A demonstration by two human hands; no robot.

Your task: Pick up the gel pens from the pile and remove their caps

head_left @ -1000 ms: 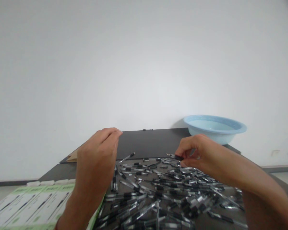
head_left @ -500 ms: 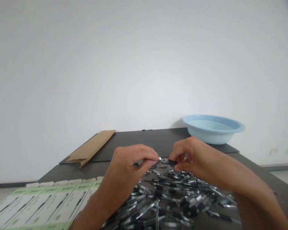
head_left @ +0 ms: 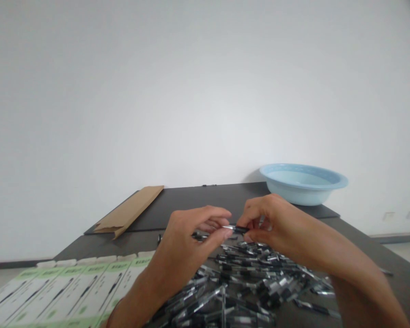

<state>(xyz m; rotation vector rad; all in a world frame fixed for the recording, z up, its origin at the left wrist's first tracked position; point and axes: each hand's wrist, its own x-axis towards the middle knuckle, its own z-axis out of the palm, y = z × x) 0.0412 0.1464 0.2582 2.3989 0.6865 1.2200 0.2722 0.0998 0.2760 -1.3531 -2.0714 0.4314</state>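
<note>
Between thumb and fingers, my right hand [head_left: 264,216] pinches a pen [head_left: 238,228] by its black grip section. The pen lies nearly level, its silvery pointed tip facing left. My left hand [head_left: 200,230] is around that tip with thumb and index finger apart; whether a fingertip touches it I cannot tell. Below both hands spreads a pile of loose pen parts [head_left: 246,269], clear barrels with black sections, on the dark table [head_left: 355,248]. Part of the pile is hidden by my forearms.
At front left stands a row of white and green pen boxes [head_left: 64,291] with open flaps. A flat brown paper bag [head_left: 131,212] lies at back left. On the back right sits a light blue basin [head_left: 304,184], close to the white wall [head_left: 205,91].
My left thumb and index finger have parted from their pinch, and the pen's silvery tip now shows between them. My right hand keeps its pinch and has barely moved.
</note>
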